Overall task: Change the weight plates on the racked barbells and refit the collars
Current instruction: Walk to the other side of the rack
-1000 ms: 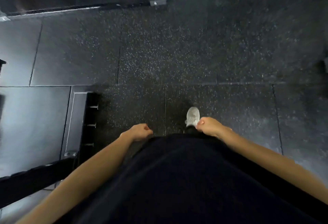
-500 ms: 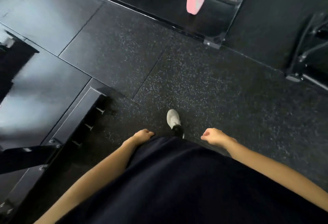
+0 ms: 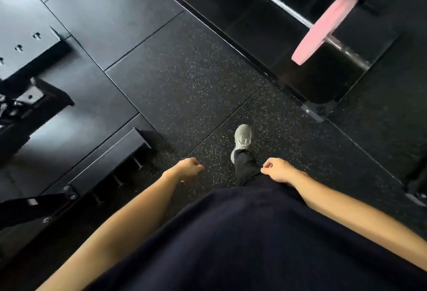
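Note:
A pink weight plate point(image 3: 323, 30) sits on a steel barbell point(image 3: 286, 6) at the upper right, over a black platform. The bare sleeve end point(image 3: 349, 54) sticks out past the plate; I see no collar on it. My left hand point(image 3: 188, 170) hangs in front of my waist with loosely curled fingers and holds nothing. My right hand point(image 3: 277, 171) hangs the same way, empty, about level with the left. Both hands are well short of the barbell.
I stand on speckled black rubber flooring point(image 3: 189, 78), one grey shoe point(image 3: 241, 139) stepping forward. A black rack base with storage pegs point(image 3: 111, 163) lies at the lower left. A metal platform edge point(image 3: 231, 36) runs diagonally ahead. Another frame foot point(image 3: 416, 189) is at the right.
The view has swung and advanced toward the barbell; the pink plate has come from the top edge further into view at the upper right. Both hands still hang empty.

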{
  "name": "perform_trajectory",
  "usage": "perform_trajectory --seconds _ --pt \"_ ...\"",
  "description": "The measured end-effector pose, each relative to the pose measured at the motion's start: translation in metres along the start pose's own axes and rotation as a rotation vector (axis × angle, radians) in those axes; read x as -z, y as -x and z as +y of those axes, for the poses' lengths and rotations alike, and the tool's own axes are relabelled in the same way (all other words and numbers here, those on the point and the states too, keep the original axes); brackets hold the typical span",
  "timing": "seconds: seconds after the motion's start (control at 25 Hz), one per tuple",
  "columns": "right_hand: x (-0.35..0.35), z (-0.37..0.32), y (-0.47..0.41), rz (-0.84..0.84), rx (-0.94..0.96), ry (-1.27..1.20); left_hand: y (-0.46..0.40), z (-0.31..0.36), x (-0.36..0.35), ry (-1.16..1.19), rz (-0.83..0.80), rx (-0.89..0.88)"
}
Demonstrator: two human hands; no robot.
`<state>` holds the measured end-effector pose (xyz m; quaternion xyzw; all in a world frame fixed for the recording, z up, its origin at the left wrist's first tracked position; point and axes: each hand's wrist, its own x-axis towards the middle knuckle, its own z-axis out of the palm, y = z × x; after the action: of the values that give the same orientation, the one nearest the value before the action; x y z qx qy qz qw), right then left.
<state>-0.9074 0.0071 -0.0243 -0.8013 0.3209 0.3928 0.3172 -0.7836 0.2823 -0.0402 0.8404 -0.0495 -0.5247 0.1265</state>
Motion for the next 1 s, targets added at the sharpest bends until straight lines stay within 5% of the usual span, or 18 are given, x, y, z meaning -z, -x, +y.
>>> perform_trajectory --seconds 0.16,0.48,0.72,1.0 --pt "0.089 -0.065 -0.092 -0.019 0.039 0.06 -0.062 0.027 0.08 -0.008 -0.073 0.086" --pt "0.273 -0.262 -0.233 -0.086 0.167 0.312 -0.137 0.077 0.279 0.419 0.193 0.213" --pt "0.341 -0.405 -0.342 -0.167 0.174 0.401 -0.22 0.067 0.39 0.513 0.094 0.311" --pt "0.439 -0.643 -0.455 -0.076 0.25 0.314 -0.316 0.044 0.659 0.451 0.173 0.26"
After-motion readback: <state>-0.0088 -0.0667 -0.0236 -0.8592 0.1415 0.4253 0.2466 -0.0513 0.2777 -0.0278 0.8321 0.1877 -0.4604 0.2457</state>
